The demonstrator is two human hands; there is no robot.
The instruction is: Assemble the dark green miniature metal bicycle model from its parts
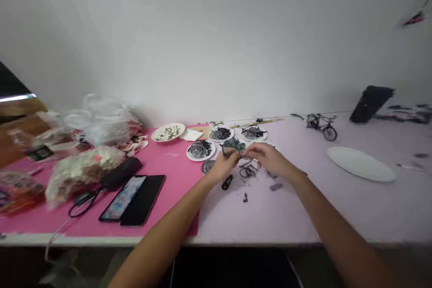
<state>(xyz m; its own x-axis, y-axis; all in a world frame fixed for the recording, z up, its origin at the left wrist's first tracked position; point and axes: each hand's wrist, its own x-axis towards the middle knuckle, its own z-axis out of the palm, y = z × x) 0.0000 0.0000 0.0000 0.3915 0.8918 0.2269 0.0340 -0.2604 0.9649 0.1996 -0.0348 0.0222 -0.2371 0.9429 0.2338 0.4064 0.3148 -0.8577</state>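
Note:
My left hand (223, 165) pinches a thin dark model bicycle part (239, 155), perhaps a frame; its exact shape is blurred. From the other side, my right hand (268, 157) is closed with its fingertips at the same part; whether it grips the part or a smaller piece is hidden. Below the hands lie a loose dark bicycle piece (248, 171), a black tool-like piece (227, 182) and a tiny black part (245, 197). A grey block (276, 186) is under my right wrist. Spoked wheels (207, 166) rest beside my left hand.
Behind my hands, small white plates (201, 158) hold dark bicycle parts. An assembled model bicycle (321, 126) stands back right, near an oval white plate (361, 164) and a black box-like object (371, 103). Leftward lie two phones (143, 200), a black case (123, 173) and plastic bags (104, 121).

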